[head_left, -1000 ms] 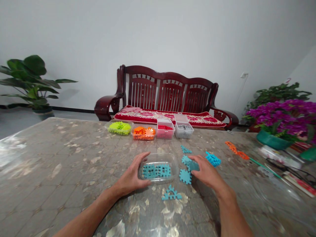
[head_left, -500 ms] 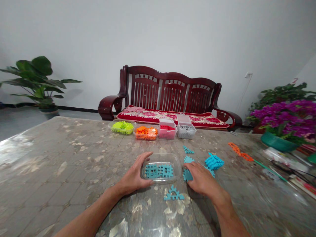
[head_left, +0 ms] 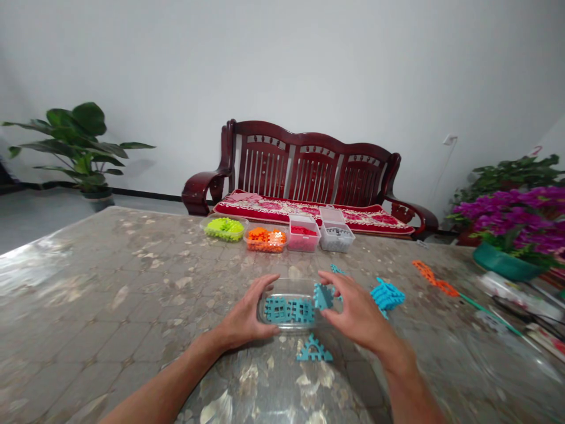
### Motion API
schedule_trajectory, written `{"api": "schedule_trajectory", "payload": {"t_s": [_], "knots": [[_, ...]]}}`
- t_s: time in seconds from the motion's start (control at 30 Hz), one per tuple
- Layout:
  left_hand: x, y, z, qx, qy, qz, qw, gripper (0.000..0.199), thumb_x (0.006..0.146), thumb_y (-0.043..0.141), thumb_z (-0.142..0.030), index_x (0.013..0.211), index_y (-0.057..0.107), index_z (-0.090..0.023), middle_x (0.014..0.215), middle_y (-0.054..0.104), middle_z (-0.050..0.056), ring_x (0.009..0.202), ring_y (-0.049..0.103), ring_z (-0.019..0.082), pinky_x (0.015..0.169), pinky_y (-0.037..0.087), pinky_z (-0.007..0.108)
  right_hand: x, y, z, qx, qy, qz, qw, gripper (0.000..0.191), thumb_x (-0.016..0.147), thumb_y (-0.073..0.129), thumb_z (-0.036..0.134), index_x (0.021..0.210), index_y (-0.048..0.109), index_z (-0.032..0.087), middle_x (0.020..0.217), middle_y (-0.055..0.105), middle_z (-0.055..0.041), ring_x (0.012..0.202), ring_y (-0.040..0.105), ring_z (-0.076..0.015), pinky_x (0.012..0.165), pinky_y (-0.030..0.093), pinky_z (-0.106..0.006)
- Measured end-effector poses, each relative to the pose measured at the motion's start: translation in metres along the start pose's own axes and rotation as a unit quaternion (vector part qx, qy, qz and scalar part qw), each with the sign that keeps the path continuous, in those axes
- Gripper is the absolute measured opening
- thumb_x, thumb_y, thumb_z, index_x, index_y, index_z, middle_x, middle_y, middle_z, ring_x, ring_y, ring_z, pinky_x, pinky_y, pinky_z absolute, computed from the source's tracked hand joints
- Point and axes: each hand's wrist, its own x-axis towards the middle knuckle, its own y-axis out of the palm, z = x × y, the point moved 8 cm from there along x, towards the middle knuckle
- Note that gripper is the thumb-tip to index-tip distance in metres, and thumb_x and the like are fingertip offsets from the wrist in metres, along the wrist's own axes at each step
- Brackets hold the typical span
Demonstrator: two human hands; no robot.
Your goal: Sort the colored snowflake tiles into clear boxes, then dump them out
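My left hand [head_left: 247,312] curls around the left end of a clear plastic container [head_left: 291,287], thumb at the near side and fingers at the far side. Flat teal interlocking pieces [head_left: 289,310] lie in the container. At its right end, my right hand [head_left: 357,306] pinches a teal toothed plate [head_left: 323,295], tilted up over the rim. A teal triangular piece [head_left: 314,353] with an arched cutout rests in front of the container. Behind my right hand, another teal piece [head_left: 337,268] shows in part. Bright blue joined pieces [head_left: 387,294] sit to the right.
Along the far table edge stand tubs of yellow-green pieces [head_left: 224,228], orange pieces [head_left: 266,238], red pieces [head_left: 303,231] and grey pieces [head_left: 336,232]. To the right are an orange-ended stick [head_left: 445,287] and a green flowerpot [head_left: 503,262]. A wooden bench [head_left: 311,171] stands beyond.
My right hand has lifted a teal plate off the table and brought it left to the container's right end. My left hand stays on the container. The view has shifted slightly.
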Motion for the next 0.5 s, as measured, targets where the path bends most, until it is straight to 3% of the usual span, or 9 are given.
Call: {"api": "schedule_trajectory", "payload": {"t_s": [0.1,0.23,0.4,0.5], "knots": [[0.000,0.000,-0.001,-0.001,0.006,0.000,1.000,0.095,0.063,0.080,-0.025,0.147,0.035,-0.024,0.148,0.039,0.013,0.133,0.048,0.034,0.112,0.042,0.050,0.010,0.014,0.019,-0.025,-0.047,0.043,0.998,0.069,0.069,0.056,0.011,0.137,0.054,0.023,0.127,0.065,-0.0064,0.115,0.057,-0.0241,0.103,0.043,-0.038],[0.000,0.000,-0.003,-0.006,0.006,0.002,1.000,0.094,0.064,0.080,-0.024,0.146,0.034,-0.022,0.148,0.038,0.014,0.134,0.047,0.034,0.113,0.040,0.050,0.012,0.019,0.012,-0.045,-0.058,0.049,0.996,0.066,0.068,0.052,0.006,0.131,0.060,0.024,0.128,0.065,-0.0054,0.119,0.056,-0.0235,0.107,0.040,-0.040],[0.001,0.001,-0.003,-0.006,-0.002,0.008,1.000,0.094,0.063,0.078,-0.021,0.146,0.034,-0.022,0.148,0.039,0.013,0.133,0.047,0.033,0.114,0.039,0.049,-0.001,0.005,-0.041,-0.059,0.034,-0.020,0.997,0.049,0.075,0.048,0.009,0.118,0.068,0.024,0.121,0.069,-0.0055,0.116,0.059,-0.0226,0.104,0.042,-0.038],[0.001,0.001,-0.002,-0.007,0.000,0.007,1.000,0.094,0.064,0.079,-0.024,0.146,0.034,-0.023,0.148,0.038,0.012,0.133,0.047,0.033,0.114,0.039,0.049,-0.010,0.006,-0.079,-0.092,0.112,-0.017,0.989,0.045,0.079,0.050,0.013,0.120,0.067,0.021,0.123,0.069,-0.0074,0.116,0.060,-0.0245,0.103,0.042,-0.038]]}}
